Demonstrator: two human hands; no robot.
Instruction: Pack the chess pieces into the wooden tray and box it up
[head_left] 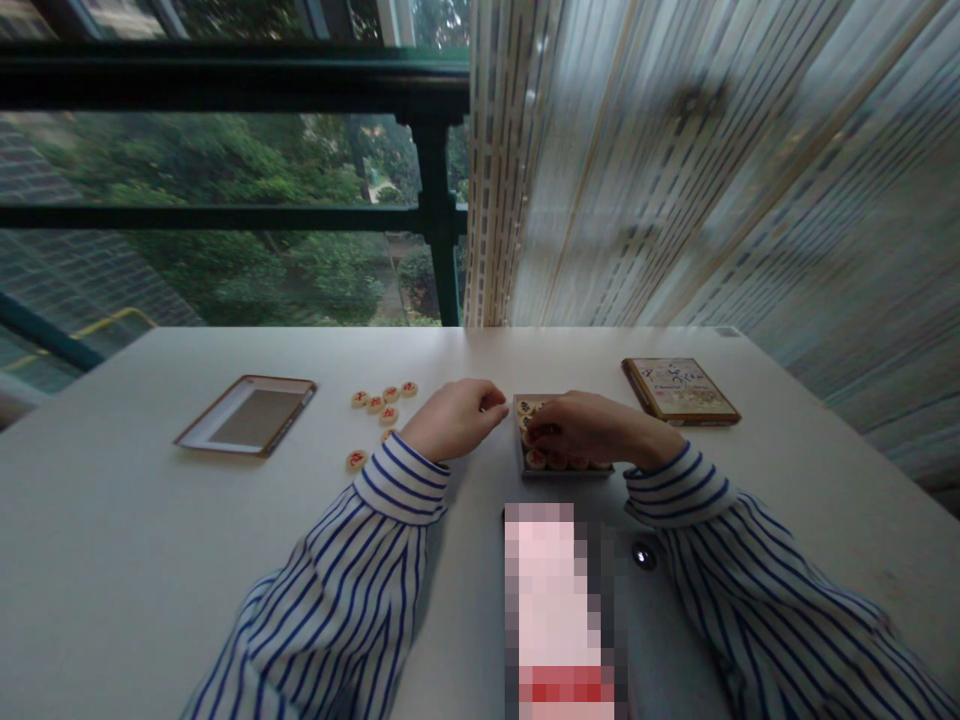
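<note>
Head view: round pieces (535,459) already sit in the box (568,474); several loose pieces (375,404) lie at left on the tabletop (112,560). The right hand (574,425) bends over the box, the left hand (459,420) curls beside it; I cannot tell if either pinches anything.

Got my right grip (581,425) down in an open box (564,474) of round pieces (535,459), left grip (459,418) curled just beside it, and some loose red-marked discs (388,414) lie scattered on the white bench (112,550) further left.
</note>
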